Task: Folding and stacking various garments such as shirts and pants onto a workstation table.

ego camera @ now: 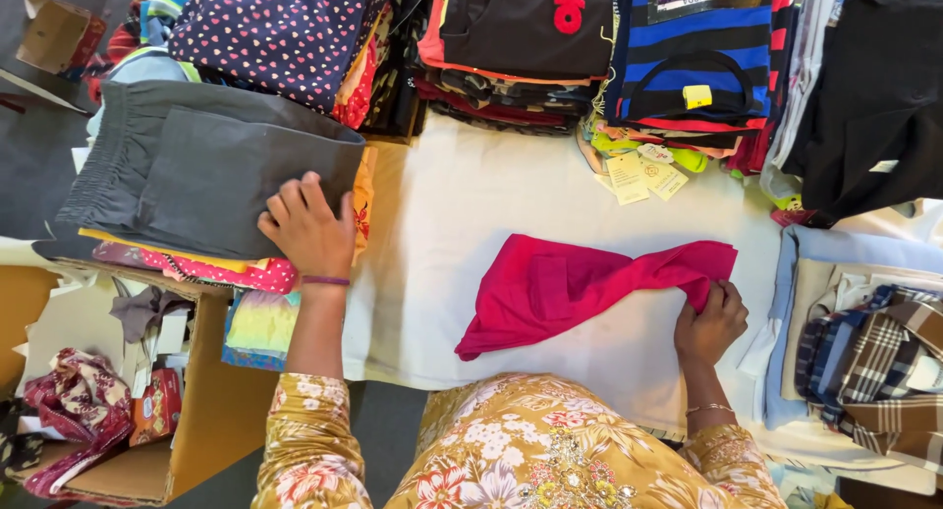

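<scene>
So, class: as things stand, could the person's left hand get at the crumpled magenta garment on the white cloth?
Probably yes. The left hand rests on folded grey shorts, and only bare white cloth lies between it and the magenta garment, whose far end the right hand grips.

Stacks of folded clothes crowd the far edge: a heart-print navy piece (280,32), a blue-striped shirt (702,52). Plaid cloth (879,357) lies right; a cardboard box (196,411) holds what look like scraps.
</scene>
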